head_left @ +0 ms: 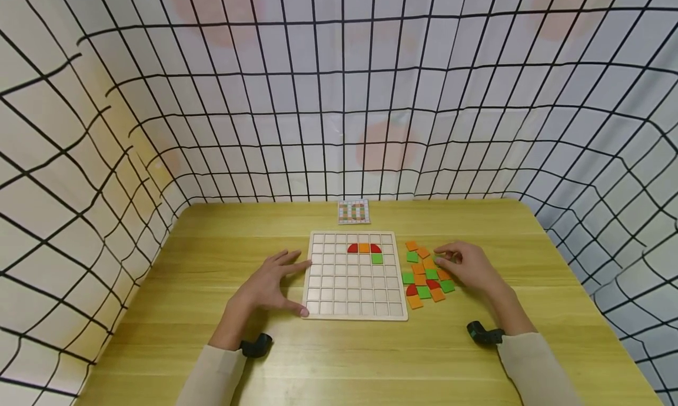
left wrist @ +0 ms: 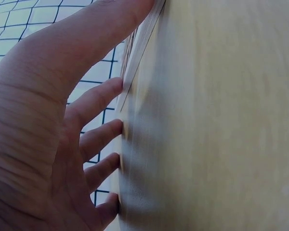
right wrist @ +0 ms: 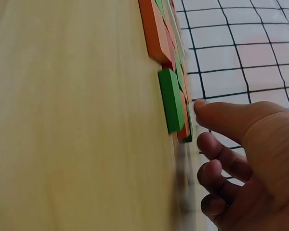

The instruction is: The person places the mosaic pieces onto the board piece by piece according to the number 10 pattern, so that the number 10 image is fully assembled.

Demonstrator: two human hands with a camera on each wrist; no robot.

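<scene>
A pale wooden grid board (head_left: 346, 294) lies mid-table. In its upper right part sit a red quarter-round tile (head_left: 353, 249), an orange square tile (head_left: 364, 248), another red quarter-round (head_left: 375, 248) and, below that, a green square tile (head_left: 376, 259). With fingers spread, my left hand (head_left: 267, 282) rests at the board's left side, thumb and index finger touching its edge. My right hand (head_left: 468, 266) hovers over the right side of the loose tiles, fingers loosely bent. The right wrist view shows a gap between its thumb and fingers, near a green tile (right wrist: 170, 102).
Loose orange, green and red tiles (head_left: 419, 280) lie in a cluster right of the board, some overlapping. Behind the board stands a small card with a coloured grid pattern (head_left: 354, 212). A white wall covering with black grid lines (head_left: 328, 129) surrounds the wooden table (head_left: 328, 365).
</scene>
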